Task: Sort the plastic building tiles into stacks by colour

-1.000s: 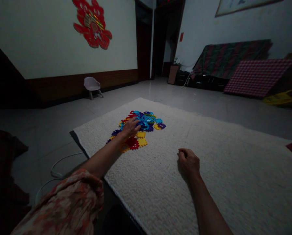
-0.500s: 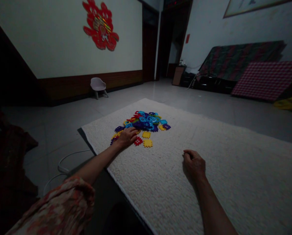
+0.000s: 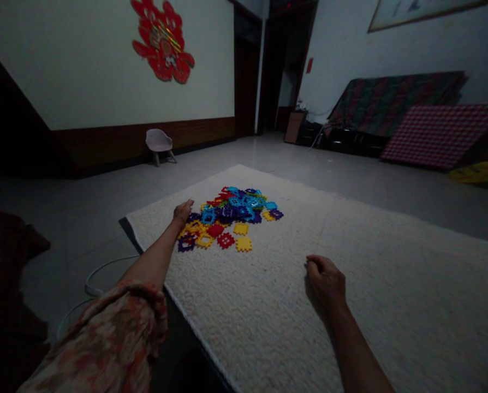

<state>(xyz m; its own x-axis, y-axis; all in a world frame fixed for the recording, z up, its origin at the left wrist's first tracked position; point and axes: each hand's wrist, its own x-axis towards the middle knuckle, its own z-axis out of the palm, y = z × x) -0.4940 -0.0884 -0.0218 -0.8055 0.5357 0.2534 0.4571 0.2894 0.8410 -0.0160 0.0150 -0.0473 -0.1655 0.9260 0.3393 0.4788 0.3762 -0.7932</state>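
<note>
Colourful plastic interlocking tiles with toothed edges lie in a heap [image 3: 239, 207] on a cream quilted cover. My left hand [image 3: 182, 212] is at the heap's left edge, beside the purple and yellow tiles, its fingers stretched out and no tile visible in it. At the near side of the heap lie a red tile [image 3: 225, 240], a solid yellow tile [image 3: 244, 244] and a purple frame tile [image 3: 186, 242]. My right hand [image 3: 326, 278] rests on the cover well to the right of the tiles, its fingers curled closed with nothing showing in them.
The cream cover [image 3: 277, 305] has its left edge running diagonally beside my left arm. A white cable [image 3: 92, 275] loops on the left. Farther back stand a small pale chair [image 3: 159, 142] and a red checked panel [image 3: 440, 134].
My left hand has moved left and away from the near tiles to the heap's left edge, uncovering red, yellow and purple tiles. My right hand stays in place. The view has shifted slightly.
</note>
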